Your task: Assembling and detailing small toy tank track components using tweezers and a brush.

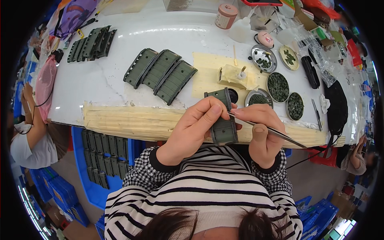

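My left hand is closed round a dark green, ribbed, slightly curved plastic part, held over the table's front edge. Between the fingers of my right hand is a pair of metal tweezers; their tips meet the part beside my left thumb. Whether the tips grip anything is too small to tell. One finger of the right hand wears a tan cover. Just behind the part stand round tins of small dark green pieces, among them a large tin and a smaller one.
Similar green parts lie at mid-left, with another stack farther back. A taped block stands behind my hands. A blue crate by my left side holds rows of parts. Another person's arm is at far left.
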The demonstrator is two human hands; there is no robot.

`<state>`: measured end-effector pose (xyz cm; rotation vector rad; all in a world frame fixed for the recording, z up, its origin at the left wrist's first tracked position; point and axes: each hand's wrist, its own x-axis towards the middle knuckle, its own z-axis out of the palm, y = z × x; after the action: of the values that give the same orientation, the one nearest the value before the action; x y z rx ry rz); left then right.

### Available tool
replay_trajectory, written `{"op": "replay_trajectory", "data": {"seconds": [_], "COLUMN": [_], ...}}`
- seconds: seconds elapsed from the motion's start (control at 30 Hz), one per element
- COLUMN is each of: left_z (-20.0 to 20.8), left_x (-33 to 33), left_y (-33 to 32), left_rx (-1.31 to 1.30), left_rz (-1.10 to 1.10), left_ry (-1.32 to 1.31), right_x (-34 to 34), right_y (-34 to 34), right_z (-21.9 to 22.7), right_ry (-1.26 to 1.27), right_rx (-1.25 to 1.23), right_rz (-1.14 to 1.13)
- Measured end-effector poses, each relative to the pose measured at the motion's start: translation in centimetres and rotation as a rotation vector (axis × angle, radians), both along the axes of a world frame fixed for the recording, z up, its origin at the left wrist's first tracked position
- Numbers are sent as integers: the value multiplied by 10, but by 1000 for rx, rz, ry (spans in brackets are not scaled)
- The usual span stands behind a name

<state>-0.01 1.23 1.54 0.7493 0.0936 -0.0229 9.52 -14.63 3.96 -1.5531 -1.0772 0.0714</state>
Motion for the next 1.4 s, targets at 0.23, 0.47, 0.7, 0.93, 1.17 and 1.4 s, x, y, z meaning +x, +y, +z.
{"op": "replay_trajectory", "data": {"seconds": [0.23,0.47,0.7,0.93,1.17,1.4], "left_z": [-4,-5,-11,15,14,8], "left_x": [-1,-1,-1,-3,-11,-14], "left_y": [1,1,0,5,22,23], "left_rx": [41,64,194,152,-54,-152], "left_rz": [-13,-9,25,265,299,313], "left_ry": [-14,-18,-40,31,140,152], "right_x": [2,2,0,5,13,14], "right_y": [4,6,7,4,9,10], "right_z": [7,8,5,-11,-28,-31], "right_ry": [31,42,23,115,-160,-186], "right_rx": [-49,-52,-52,1,-269,-292], "right_rz": [-6,8,-14,-235,-300,-303]}}
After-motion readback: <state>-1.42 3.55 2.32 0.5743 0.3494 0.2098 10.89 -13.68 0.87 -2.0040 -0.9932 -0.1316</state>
